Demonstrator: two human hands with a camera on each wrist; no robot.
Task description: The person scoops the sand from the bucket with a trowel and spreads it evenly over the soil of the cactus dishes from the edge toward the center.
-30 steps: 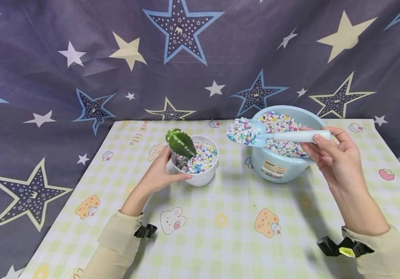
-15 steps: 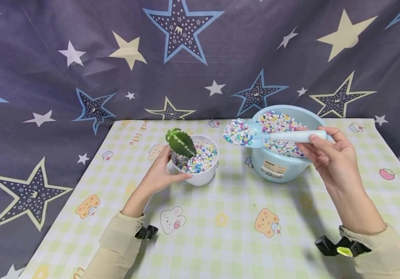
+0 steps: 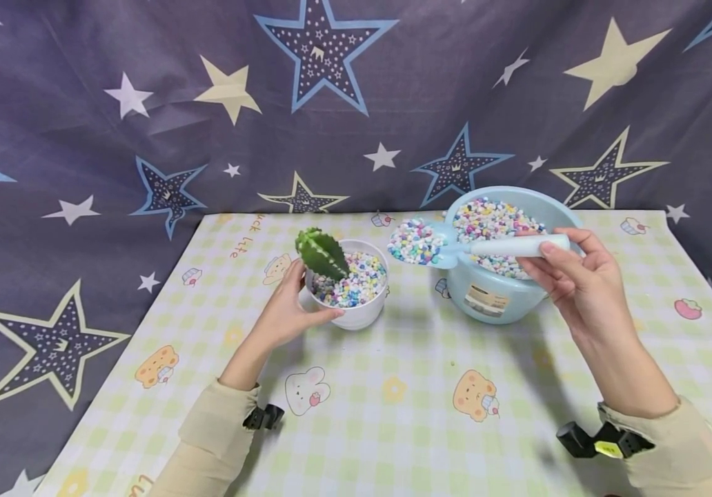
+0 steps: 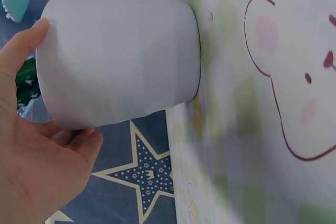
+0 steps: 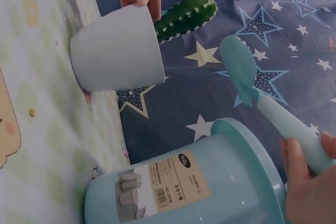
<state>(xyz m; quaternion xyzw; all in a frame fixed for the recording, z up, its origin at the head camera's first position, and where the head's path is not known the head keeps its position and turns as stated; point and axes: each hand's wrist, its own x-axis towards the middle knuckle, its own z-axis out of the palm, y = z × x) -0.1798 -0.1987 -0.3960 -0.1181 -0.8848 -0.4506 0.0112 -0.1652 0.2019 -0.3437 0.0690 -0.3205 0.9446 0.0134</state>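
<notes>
My left hand (image 3: pixel 285 310) grips the rim of a white flower pot (image 3: pixel 361 318), thumb on the near side and fingers round the left. A green cactus (image 3: pixel 322 255) leans left in the pot, set in multicoloured pebbles (image 3: pixel 361 279). With my right hand (image 3: pixel 586 279) I hold the pale handle of a light blue scoop (image 3: pixel 449 248), its blade heaped with the same small pebbles. The scoop is held level, its blade between the pot and a light blue bucket (image 3: pixel 495 301). In the right wrist view the scoop blade (image 5: pixel 239 69) shows from below, above the bucket's rim.
More coloured pebbles (image 3: pixel 499 219) fill much of the bucket, which stands right of the pot and bears a paper label (image 5: pixel 163 187). A checked cloth (image 3: pixel 393 442) with cartoon prints covers the table. Behind it hangs a dark curtain (image 3: pixel 176 138) with stars.
My right hand has carried the loaded scoop left, away from over the bucket and closer to the pot. The left hand and the pot have stayed in place.
</notes>
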